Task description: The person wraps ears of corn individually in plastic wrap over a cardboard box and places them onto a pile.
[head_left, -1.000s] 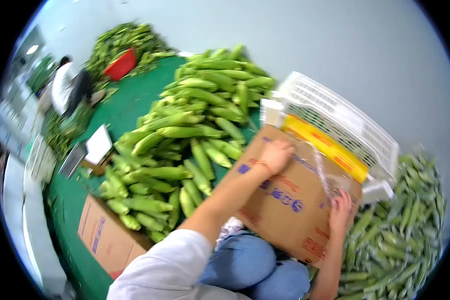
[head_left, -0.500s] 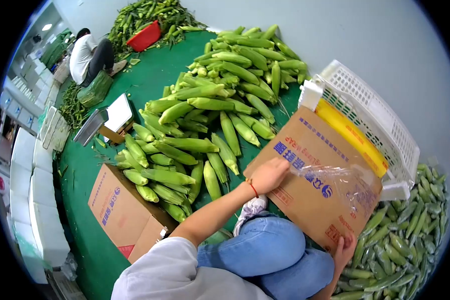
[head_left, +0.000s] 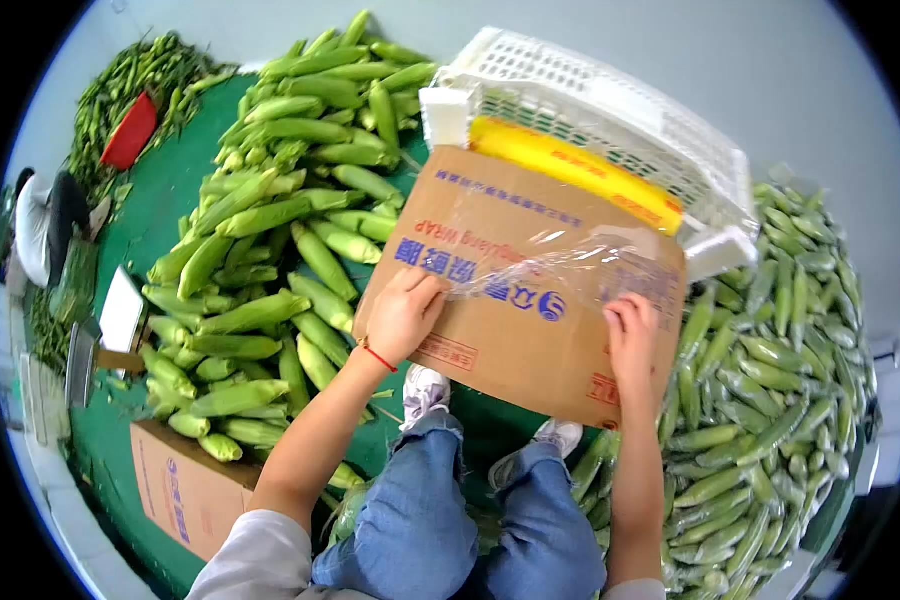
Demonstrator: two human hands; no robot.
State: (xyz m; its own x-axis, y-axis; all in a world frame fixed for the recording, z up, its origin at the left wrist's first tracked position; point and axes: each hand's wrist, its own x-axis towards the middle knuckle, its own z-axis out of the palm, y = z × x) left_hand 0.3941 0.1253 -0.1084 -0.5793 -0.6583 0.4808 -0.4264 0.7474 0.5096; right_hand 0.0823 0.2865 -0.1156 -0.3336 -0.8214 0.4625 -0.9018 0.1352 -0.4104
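My left hand (head_left: 407, 312) is closed in a pinch on the left end of a clear sheet of plastic film (head_left: 530, 262). The film stretches, wrinkled and shiny, over a flat brown cardboard piece (head_left: 490, 340) with blue and red print. My right hand (head_left: 632, 335) rests over the right part of the cardboard, fingers curled near the film's right side; whether the film is between them is hidden. Along the cardboard's far edge lies a yellow printed roll or box (head_left: 575, 172), against a white perforated plastic crate (head_left: 610, 105).
Unwrapped corn ears (head_left: 260, 225) are heaped on the green floor (head_left: 150, 235) at left, beside a cardboard box (head_left: 190, 490). Film-wrapped corn (head_left: 760, 400) is piled at right. Farther left are a scale (head_left: 120, 310), a red basin (head_left: 130, 132) and a seated person (head_left: 40, 225).
My right hand has moved from the cardboard's near corner up to the film's right side. My left hand still pinches the film. The view has turned to the right.
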